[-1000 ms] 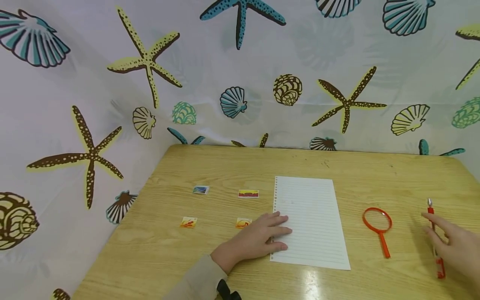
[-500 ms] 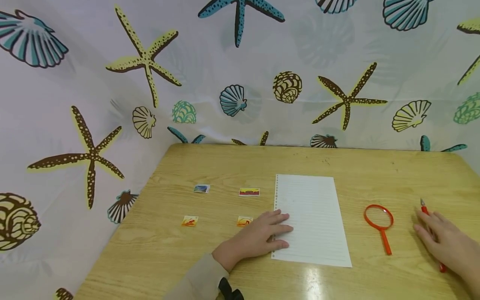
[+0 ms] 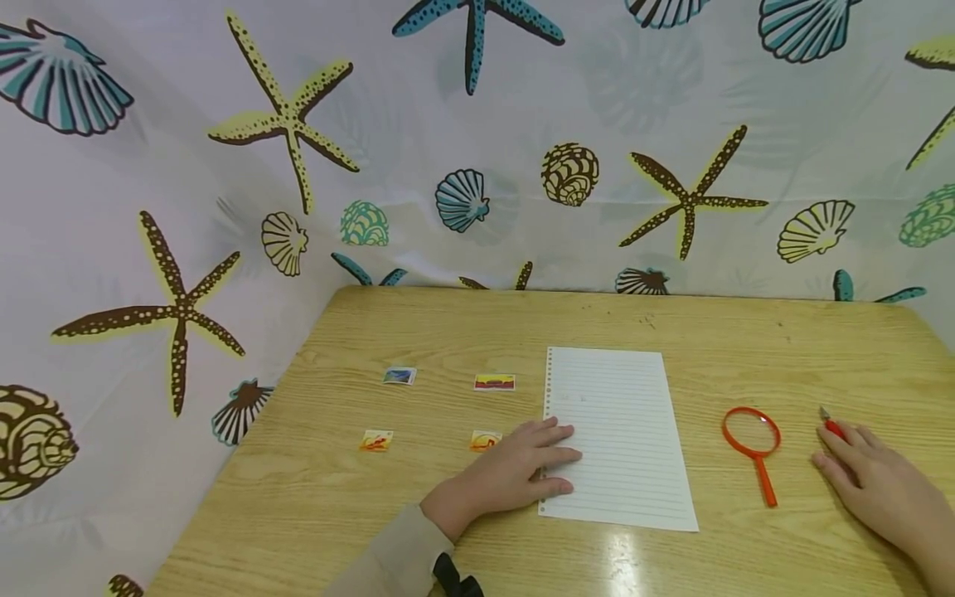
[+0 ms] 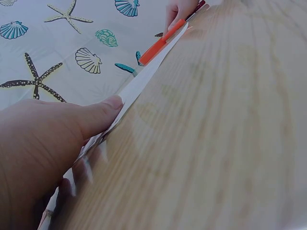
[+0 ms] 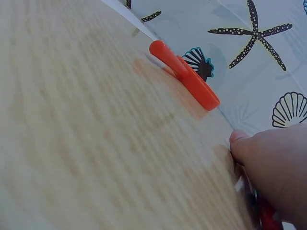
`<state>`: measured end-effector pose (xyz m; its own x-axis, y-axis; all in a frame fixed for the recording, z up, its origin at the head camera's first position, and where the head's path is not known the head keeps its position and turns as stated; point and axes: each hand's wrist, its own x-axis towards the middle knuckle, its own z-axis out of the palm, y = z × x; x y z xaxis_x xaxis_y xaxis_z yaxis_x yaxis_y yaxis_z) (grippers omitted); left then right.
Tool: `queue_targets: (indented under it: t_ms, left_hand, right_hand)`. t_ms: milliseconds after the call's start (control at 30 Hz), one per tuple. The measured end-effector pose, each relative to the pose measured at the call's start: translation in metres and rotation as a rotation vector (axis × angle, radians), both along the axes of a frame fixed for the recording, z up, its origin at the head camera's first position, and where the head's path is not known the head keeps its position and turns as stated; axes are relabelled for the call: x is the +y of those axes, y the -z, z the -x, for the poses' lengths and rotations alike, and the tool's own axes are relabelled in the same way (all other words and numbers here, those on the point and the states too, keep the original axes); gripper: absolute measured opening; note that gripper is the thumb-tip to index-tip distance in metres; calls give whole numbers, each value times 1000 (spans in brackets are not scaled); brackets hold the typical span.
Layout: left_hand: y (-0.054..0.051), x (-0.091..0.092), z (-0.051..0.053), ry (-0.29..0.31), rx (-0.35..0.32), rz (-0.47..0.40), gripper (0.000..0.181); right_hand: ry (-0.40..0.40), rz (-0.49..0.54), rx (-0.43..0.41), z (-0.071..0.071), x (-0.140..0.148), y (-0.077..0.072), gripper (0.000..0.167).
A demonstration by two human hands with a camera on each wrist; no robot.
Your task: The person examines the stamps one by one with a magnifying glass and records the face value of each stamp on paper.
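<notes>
A lined white sheet lies on the table, and my left hand rests on its left edge with the fingers spread. In the left wrist view the thumb of that hand lies along the paper's edge. At the right, my right hand holds a red pen low over the table. The pen's metal tip sticks out past the fingers, while most of its body is hidden under the hand. The right wrist view has the pen beneath that hand.
A red magnifying glass lies between the sheet and my right hand. Left of the sheet are several small picture cards, including a blue one and a red and yellow one. Patterned cloth hangs behind the wooden table.
My right hand has come down onto the pen and taken hold of it, and hand and pen have shifted left, the pen now more slanted. My left hand has stayed on the sheet.
</notes>
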<state>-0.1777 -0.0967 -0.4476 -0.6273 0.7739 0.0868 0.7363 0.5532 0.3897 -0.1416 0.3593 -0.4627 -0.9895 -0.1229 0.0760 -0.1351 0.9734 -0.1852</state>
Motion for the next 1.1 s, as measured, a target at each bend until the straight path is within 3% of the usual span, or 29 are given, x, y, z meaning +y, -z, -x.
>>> queue_targets:
  t_ms: [200,467,800,1100]
  left_hand:
    - [0,-1,-1,12,13,-6,46]
    - [0,-1,-2,6,15,-1,47]
    - [-5,0,-2,5,54,42,46]
    - [-5,0,-1,24,77,39,44]
  right_hand:
    - [29,21,-22,1,-2,-3,68]
    - [38,45,82,1,-11,-10,61]
    - [79,3,122,-2,-27,-27,58]
    - [78,71,128,-7,-42,-41,53]
